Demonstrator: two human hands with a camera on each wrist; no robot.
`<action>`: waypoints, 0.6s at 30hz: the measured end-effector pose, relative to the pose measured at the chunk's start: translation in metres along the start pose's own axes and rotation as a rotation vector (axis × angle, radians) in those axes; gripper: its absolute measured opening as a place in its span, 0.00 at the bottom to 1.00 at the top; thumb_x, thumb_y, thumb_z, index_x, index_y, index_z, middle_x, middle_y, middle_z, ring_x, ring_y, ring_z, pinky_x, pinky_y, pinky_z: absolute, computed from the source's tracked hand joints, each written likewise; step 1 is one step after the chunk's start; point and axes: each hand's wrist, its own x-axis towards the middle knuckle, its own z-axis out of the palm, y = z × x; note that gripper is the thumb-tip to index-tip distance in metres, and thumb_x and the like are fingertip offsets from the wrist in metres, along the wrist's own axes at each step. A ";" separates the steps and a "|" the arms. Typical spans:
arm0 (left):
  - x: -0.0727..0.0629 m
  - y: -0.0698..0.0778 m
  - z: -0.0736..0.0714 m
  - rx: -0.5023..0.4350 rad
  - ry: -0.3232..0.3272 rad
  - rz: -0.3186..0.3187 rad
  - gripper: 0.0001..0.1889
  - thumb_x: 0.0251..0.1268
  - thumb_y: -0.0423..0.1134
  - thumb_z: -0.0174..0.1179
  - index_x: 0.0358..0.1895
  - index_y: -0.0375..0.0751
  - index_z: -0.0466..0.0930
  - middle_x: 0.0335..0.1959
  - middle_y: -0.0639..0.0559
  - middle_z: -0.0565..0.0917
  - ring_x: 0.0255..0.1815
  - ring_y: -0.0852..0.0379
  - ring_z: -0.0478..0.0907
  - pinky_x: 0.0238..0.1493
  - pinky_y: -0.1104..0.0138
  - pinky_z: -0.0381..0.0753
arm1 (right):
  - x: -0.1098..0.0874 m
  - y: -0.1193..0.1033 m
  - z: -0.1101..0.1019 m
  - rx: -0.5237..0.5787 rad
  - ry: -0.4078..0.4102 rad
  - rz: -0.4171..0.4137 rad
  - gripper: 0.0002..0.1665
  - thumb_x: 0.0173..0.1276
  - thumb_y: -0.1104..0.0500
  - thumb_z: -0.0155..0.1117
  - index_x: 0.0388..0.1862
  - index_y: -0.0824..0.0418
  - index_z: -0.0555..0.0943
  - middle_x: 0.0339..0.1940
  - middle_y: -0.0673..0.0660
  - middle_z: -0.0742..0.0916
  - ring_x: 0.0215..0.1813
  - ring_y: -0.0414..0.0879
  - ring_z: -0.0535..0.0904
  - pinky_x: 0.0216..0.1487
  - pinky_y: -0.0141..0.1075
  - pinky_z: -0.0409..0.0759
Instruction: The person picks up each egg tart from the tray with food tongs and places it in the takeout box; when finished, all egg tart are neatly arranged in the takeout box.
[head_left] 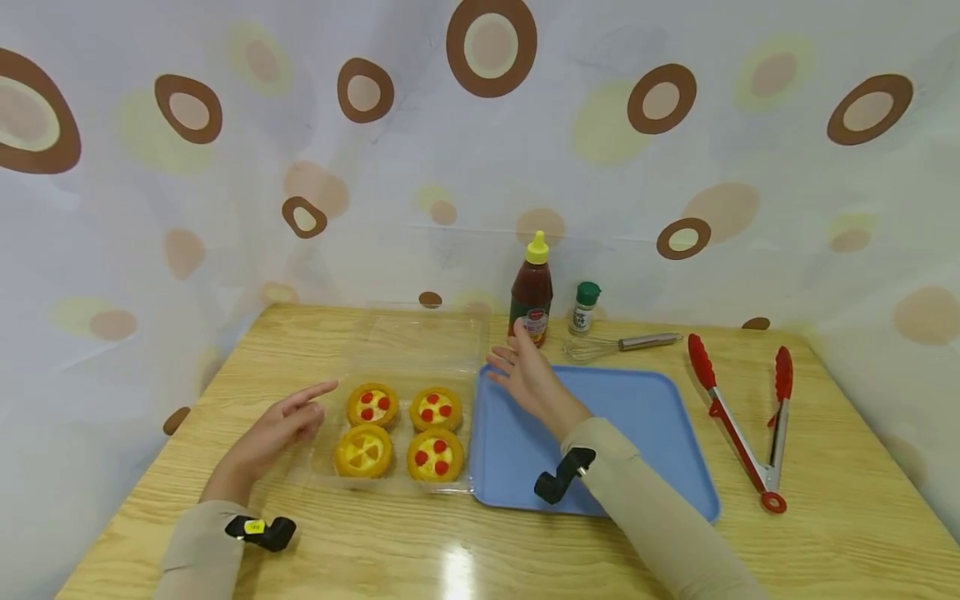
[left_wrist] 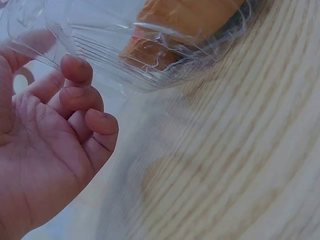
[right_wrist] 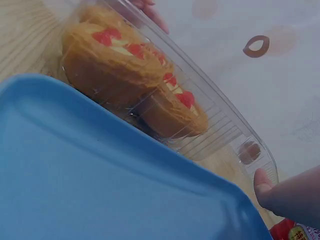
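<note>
A clear plastic container (head_left: 401, 486) holds several egg tarts (head_left: 363, 452); most carry red pieces on their yellow filling, while the front left one has yellow wedges. Its transparent lid (head_left: 420, 337) is folded back behind it. My left hand (head_left: 279, 431) is at the container's left side, index finger stretched forward and the other fingers loosely bent. In the left wrist view its fingertips (left_wrist: 77, 70) overlap the clear plastic wall. My right hand (head_left: 534, 379) hovers over the back left of the blue tray (head_left: 637, 433), fingers spread and empty, beside the container's back right corner.
Behind the right hand stands a sauce bottle (head_left: 531, 292) with a yellow cap, then a green-capped shaker (head_left: 584, 308). A whisk (head_left: 630, 342) lies behind the tray. Red-tipped tongs (head_left: 738, 437) lie spread at the right. A patterned sheet (head_left: 420, 167) hangs behind the table.
</note>
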 end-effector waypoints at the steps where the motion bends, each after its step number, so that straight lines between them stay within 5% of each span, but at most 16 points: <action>1: 0.000 0.000 0.000 -0.005 0.001 0.001 0.24 0.77 0.38 0.40 0.71 0.32 0.55 0.24 0.55 0.63 0.24 0.52 0.56 0.28 0.60 0.57 | 0.003 0.000 0.000 0.018 0.005 0.002 0.48 0.74 0.36 0.35 0.76 0.66 0.33 0.75 0.70 0.49 0.75 0.60 0.49 0.71 0.50 0.53; 10: 0.002 0.005 -0.001 0.004 -0.034 -0.010 0.29 0.79 0.47 0.30 0.72 0.27 0.50 0.27 0.57 0.68 0.27 0.63 0.66 0.31 0.68 0.71 | 0.010 -0.014 0.002 0.119 -0.035 0.004 0.50 0.72 0.32 0.31 0.76 0.67 0.36 0.74 0.68 0.50 0.75 0.58 0.46 0.66 0.43 0.56; 14: 0.001 0.007 -0.003 -0.004 -0.073 0.024 0.28 0.79 0.47 0.27 0.73 0.34 0.54 0.27 0.56 0.68 0.26 0.58 0.64 0.30 0.65 0.68 | 0.010 -0.019 0.008 0.051 -0.082 -0.065 0.47 0.73 0.33 0.27 0.75 0.68 0.49 0.60 0.62 0.68 0.64 0.54 0.60 0.56 0.42 0.62; 18: -0.001 0.007 -0.004 -0.036 -0.131 0.062 0.28 0.79 0.48 0.21 0.73 0.39 0.54 0.26 0.53 0.66 0.25 0.49 0.57 0.29 0.59 0.57 | 0.003 -0.023 0.011 -0.042 -0.142 -0.170 0.41 0.74 0.34 0.24 0.60 0.55 0.77 0.42 0.53 0.76 0.53 0.49 0.66 0.56 0.47 0.59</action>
